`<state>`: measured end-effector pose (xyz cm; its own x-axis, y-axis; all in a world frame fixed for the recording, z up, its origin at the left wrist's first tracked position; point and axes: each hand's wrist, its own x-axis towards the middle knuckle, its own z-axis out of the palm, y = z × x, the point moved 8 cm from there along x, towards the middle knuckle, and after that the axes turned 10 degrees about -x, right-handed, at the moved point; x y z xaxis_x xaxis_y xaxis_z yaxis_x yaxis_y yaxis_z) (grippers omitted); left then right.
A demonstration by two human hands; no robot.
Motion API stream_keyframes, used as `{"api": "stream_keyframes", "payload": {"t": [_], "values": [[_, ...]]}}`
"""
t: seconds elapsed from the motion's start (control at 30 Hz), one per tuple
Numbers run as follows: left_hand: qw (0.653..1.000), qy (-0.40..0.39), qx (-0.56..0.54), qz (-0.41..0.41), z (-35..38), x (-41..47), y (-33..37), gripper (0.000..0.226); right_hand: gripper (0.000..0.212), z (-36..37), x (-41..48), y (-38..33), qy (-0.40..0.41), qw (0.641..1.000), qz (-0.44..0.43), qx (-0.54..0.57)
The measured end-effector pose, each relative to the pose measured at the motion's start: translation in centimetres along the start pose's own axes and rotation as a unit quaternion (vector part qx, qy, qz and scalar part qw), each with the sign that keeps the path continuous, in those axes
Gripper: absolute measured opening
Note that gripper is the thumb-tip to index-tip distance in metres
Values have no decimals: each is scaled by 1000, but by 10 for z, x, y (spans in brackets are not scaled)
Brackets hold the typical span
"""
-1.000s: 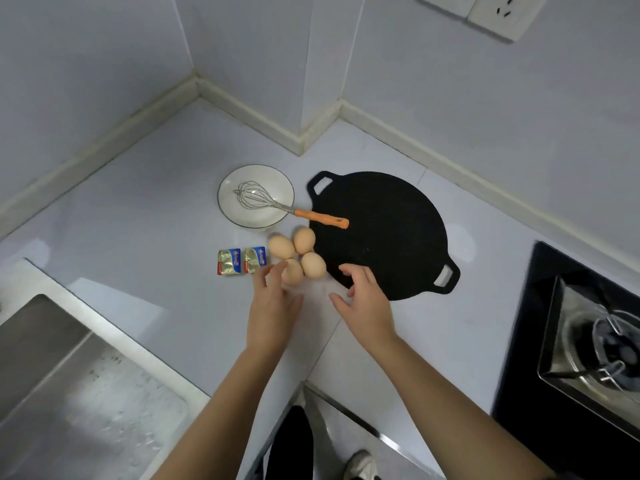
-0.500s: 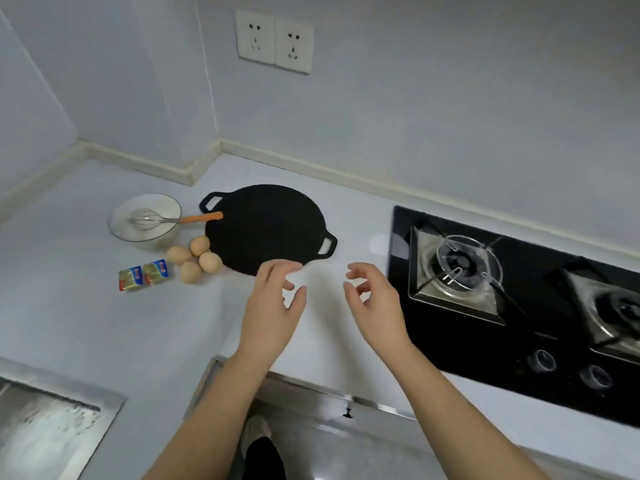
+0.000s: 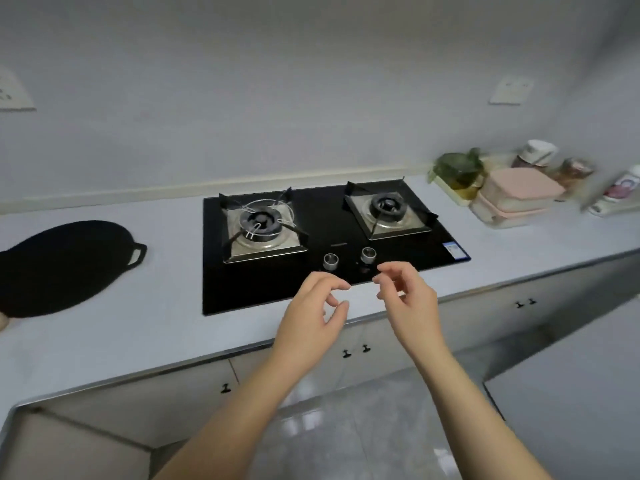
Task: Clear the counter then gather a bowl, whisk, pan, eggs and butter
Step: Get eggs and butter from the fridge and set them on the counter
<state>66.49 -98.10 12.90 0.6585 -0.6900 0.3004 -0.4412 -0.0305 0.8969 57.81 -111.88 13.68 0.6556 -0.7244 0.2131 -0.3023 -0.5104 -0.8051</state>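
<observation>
Looks like the gathering step is close to done, or else a look around for more to clear away. Holding nothing in the left hand (image 3: 311, 317), fingers soft and a bit curled, up in the air by the front edge of the stove (image 3: 322, 220). Holding nothing in the right hand (image 3: 412, 299) either, loose in the same way, just in front of the two round knobs (image 3: 330, 261). Not touching the knobs, as far as can be told.

Can see only one of the task's things: the black pan (image 3: 62, 265), lying flat on the tabletop (image 3: 166, 306) far to the left, well apart from both hands, one small handle pointing at the stove. Cannot see the bowl, whisk, eggs or butter here. Cannot tell what the tiny pale bit at the left edge is.

Next, probably time to check the pile of stuff on the right and decide if it has to go. Would call for a long reach past the stove, with care for anything made of glass.

Over there, close together by the wall: a box with a pink lid (image 3: 519, 188), a green see-through thing (image 3: 457, 168), some jars (image 3: 536, 154). All blurry, so hard to name.

Long, smooth, pale tabletop. Pale wall behind, with a socket plate (image 3: 14, 95) on the left and another high on the right. Below, cupboard doors (image 3: 194, 386) with little black handles, and a shiny gray floor (image 3: 346, 427).
</observation>
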Motion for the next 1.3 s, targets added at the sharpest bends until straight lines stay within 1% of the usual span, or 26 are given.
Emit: {"api": "stream_keyframes", "payload": {"t": [0.13,0.27,0.33,0.5,0.63,0.8,0.93,1.03,1.1,1.2,1.3], "values": [[998,-40,12,40,50,-18,45,20,21,-76,-36,32,49,998,31,10],[995,-48,-2,84,79,-46,74,19,24,-123,-68,40,78,996,33,2],[994,-48,-11,100,94,-69,89,19,25,-148,-89,39,88,996,26,-4],[993,-31,-53,102,129,-131,121,19,24,-217,-153,34,133,991,4,-8],[990,-23,-96,98,165,-167,159,18,23,-266,-194,22,137,990,-13,-21],[982,-54,-127,129,219,-198,218,19,14,-343,-233,6,175,980,-63,-77],[981,-45,-139,130,262,-221,244,21,14,-393,-256,5,159,970,-103,-155],[980,-44,-143,129,298,-236,258,20,13,-428,-266,9,146,953,-140,-224],[981,-34,-141,126,330,-247,272,20,18,-451,-276,10,125,942,-182,-251],[982,-12,-142,121,372,-259,291,18,28,-474,-290,11,69,925,-254,-275],[981,11,-152,120,408,-274,309,16,32,-499,-310,13,46,888,-335,-312]]}}
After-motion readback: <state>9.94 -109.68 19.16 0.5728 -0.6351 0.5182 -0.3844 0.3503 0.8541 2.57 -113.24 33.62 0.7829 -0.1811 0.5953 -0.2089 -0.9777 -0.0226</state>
